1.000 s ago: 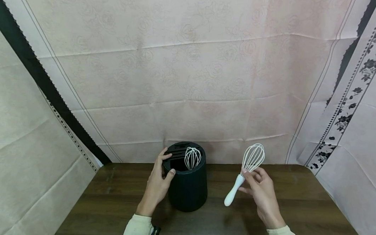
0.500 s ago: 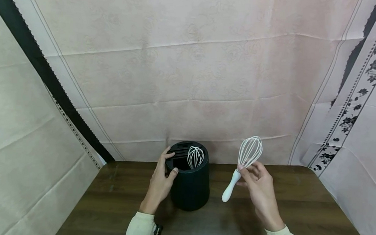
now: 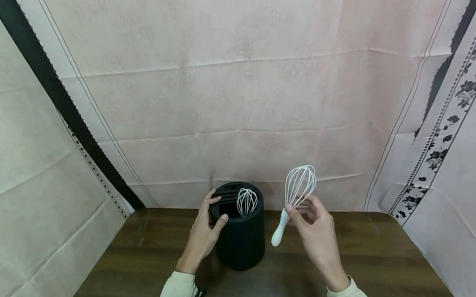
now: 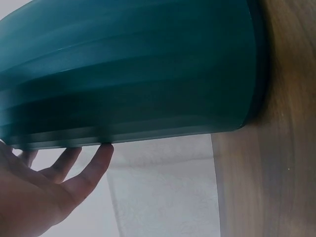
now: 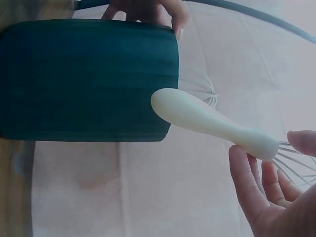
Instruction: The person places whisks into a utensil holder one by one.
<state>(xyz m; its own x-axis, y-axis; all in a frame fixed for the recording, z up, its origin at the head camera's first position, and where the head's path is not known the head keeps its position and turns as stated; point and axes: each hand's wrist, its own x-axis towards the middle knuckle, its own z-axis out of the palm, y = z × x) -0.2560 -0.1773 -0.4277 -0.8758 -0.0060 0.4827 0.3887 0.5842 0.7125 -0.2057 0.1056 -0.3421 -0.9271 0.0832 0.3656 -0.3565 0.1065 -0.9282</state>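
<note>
On the tabletop stands a dark, round utensil holder [image 3: 241, 243], dark green in both wrist views, with a slotted section and an open compartment on top. My left hand [image 3: 201, 236] grips its left side at the rim, thumb at the front and fingers toward the back. A whisk [image 3: 246, 202] stands in the holder, its wire loops poking out and its handle hidden inside. Right of the holder, my right hand [image 3: 318, 238] pinches a second whisk [image 5: 207, 118] where wires meet the white handle. That whisk is raised, loops up, and its handle end tilts down toward the holder.
A brown wooden table [image 3: 147, 251] lies under the holder, its back edge just behind it. Pale patterned cloth [image 3: 240, 99] hangs behind the table and at both sides. A dark strip [image 3: 63, 99] runs diagonally down the left side.
My right hand has moved left and slightly up with its whisk, bringing it nearer the holder. My left hand keeps its grip on the holder, which stays in place.
</note>
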